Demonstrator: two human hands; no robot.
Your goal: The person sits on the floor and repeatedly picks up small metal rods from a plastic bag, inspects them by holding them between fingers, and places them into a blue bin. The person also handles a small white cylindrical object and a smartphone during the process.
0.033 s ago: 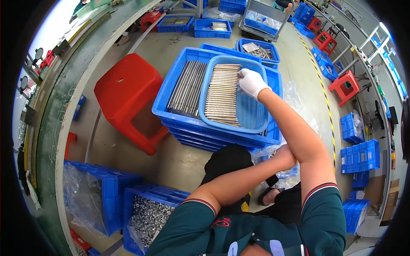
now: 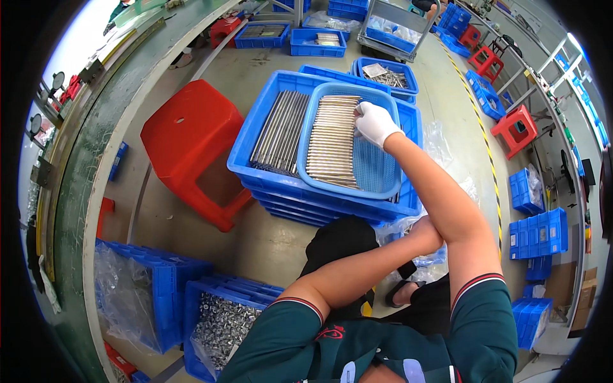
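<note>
My right hand (image 2: 377,122), in a white glove, is over the right side of a light-blue mesh basket (image 2: 375,167). Its fingers are curled together against the ends of the upper rods; whether one is pinched between them is hidden. Slim shiny metal rods (image 2: 332,143) lie side by side in a column along the basket's left part. That basket rests in a larger blue crate (image 2: 239,156), beside a row of darker metal rods (image 2: 281,131). My left forearm crosses under my right arm, and my left hand (image 2: 424,235) is tucked by the right elbow, its fingers out of sight.
Several blue crates are stacked under the top one. A red stool (image 2: 191,127) stands to the left, near a long green workbench (image 2: 76,191). Below are a crate of small metal parts (image 2: 220,322) and a plastic-lined crate (image 2: 172,306). Another red stool (image 2: 516,127) stands at right.
</note>
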